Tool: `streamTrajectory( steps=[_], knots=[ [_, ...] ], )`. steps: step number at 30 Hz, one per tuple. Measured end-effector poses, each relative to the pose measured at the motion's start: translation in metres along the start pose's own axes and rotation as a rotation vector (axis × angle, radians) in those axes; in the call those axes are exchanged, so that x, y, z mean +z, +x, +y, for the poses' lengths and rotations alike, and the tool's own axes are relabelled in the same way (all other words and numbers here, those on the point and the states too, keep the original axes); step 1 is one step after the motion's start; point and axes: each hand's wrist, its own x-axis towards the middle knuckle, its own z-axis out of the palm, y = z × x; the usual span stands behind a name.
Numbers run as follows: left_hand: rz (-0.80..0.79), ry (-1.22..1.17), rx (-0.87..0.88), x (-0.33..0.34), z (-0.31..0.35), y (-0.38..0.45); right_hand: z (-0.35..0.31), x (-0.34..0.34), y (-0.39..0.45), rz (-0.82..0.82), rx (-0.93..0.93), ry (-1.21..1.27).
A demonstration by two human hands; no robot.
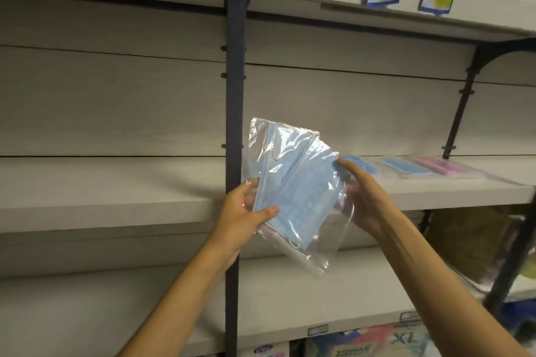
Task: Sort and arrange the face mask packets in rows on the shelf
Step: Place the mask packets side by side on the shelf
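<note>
I'm gripping blue mask pkts (293, 182) w/ left hand (246, 211) thumb-pinching, right hand (359, 191) fingers curling behind, squaring edges before laying them at shelf (435, 197) front edge beside the placed pkts (406, 166).

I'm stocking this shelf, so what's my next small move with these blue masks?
Probably carry the clear plastic packets of blue masks, held by your left hand and right hand, rightward onto the white shelf, beside the blue packets lying there.
</note>
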Motion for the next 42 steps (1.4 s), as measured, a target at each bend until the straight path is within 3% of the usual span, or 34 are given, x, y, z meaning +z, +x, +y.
streamTrajectory(
  steps=[4, 8, 13, 23, 32, 42],
  knots=[
    [0.094, 0.002, -0.002, 0.042, -0.006, 0.026, -0.013, -0.036, 0.027, -0.049, 0.062, 0.107],
    [0.217, 0.005, 0.018, 0.077, -0.012, 0.052, -0.021, -0.067, 0.051, -0.082, 0.096, -0.065],
    [0.301, 0.033, 0.008, 0.106, -0.019, 0.079, -0.024, -0.089, 0.072, -0.088, 0.027, -0.272],
    [0.349, 0.053, -0.048, 0.117, -0.018, 0.131, -0.040, -0.103, 0.122, -0.016, -0.126, -0.302],
    [0.539, 0.594, -0.337, 0.053, -0.025, 0.199, -0.046, -0.114, 0.161, 0.099, -0.187, -0.390],
    [0.398, 1.134, -0.347, 0.026, -0.053, 0.209, -0.027, -0.117, 0.183, 0.111, -0.168, -0.413]
  ],
)
